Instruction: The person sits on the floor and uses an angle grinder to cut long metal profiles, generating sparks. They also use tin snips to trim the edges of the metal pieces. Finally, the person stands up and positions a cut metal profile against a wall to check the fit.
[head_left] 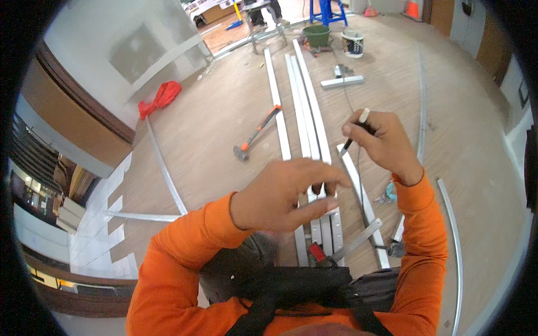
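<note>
My right hand (381, 143) is closed round a slim black marker (350, 143) with a white end, its tip pointing down at the end of a pale metal bar (356, 182). To its left my left hand (291, 193) hangs over several long white metal bars (302, 106). Its thumb and fingers are apart with nothing between them, and they hide part of the bars. Below it, across the near bar ends, lies a flat metal blade (358, 241) with a red block (316, 252) at its lower end, like a square.
A hammer (258, 134) with an orange and black handle lies left of the bars. Further off are a short bar (343, 82), a green tub (317, 36), a white bucket (352, 43) and a blue stool (328, 12). A red bag (161, 99) lies by the left wall.
</note>
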The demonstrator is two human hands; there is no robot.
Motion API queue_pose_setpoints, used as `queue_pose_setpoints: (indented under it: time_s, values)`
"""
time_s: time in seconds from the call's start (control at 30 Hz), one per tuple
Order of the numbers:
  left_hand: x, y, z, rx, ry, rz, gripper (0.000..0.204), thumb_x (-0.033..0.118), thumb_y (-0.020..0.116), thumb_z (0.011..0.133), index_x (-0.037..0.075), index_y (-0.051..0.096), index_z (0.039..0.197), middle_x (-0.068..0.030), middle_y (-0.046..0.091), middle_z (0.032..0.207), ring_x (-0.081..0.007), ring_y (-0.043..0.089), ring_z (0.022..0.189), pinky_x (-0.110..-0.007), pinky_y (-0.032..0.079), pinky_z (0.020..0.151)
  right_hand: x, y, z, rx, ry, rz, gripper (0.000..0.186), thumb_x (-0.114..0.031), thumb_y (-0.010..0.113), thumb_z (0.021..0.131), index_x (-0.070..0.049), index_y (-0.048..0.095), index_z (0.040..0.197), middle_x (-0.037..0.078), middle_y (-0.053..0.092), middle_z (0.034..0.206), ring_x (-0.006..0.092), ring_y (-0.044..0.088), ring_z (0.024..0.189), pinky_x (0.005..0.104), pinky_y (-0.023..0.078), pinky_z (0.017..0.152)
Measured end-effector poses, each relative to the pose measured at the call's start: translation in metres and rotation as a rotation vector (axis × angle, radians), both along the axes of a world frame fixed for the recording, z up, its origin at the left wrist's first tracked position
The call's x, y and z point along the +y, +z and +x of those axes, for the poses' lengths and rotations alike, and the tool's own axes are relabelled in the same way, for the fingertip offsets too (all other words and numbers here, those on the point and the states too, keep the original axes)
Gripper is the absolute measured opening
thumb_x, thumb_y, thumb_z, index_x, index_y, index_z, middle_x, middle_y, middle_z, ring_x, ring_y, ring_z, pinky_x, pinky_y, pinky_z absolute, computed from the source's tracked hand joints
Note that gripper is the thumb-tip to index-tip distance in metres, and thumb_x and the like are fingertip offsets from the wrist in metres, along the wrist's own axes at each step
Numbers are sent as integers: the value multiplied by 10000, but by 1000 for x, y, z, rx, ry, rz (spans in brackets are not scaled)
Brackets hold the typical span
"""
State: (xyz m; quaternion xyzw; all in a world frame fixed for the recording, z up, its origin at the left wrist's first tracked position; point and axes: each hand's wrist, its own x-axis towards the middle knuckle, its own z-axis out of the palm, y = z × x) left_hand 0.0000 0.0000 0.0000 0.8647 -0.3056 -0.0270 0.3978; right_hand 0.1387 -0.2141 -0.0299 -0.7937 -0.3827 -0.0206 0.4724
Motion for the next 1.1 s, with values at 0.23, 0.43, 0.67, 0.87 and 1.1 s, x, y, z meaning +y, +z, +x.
queue_pose_setpoints:
  time_s: [0.23,0.43,0.67,0.87,1.1]
  values:
    - [-12,-17,2,-42,-277,361,326,240,652,929,128,586,1228,-112,641,1045,-330,636,950,-425,534,806,-9,3,-4,-67,30,-66,195,-247,650,914,-62,709,900,132,639,667,269,614,577,354,468,579]
    - [-1,-49,6,77,-396,495,378,246,648,926,111,548,1265,-156,613,1115,-357,620,1030,-445,528,859,-23,-28,-15,-125,59,-136,140,-56,652,899,-59,691,1034,84,680,773,149,653,678,300,522,631]
    - [57,-129,77,491,-383,550,419,253,683,928,36,607,1278,-185,665,1174,-306,666,1026,-408,535,892,-121,-204,-84,-199,-125,-388,383,-167,708,813,-133,619,1184,132,656,1151,325,655,981,424,538,802]
    - [166,-255,89,316,-181,986,384,224,641,936,49,604,1276,-182,627,1258,-350,607,1141,-447,468,994,-141,-378,-262,198,-316,-397,409,-154,680,814,-122,602,1214,182,630,1030,394,619,919,482,518,772]
    - [186,-319,43,712,48,879,777,327,824,777,90,472,1428,-202,577,1308,-332,576,1188,-421,458,1026,-163,-441,-371,378,-616,-499,365,-99,666,808,-100,636,1172,183,580,1152,385,564,1121,440,481,944]
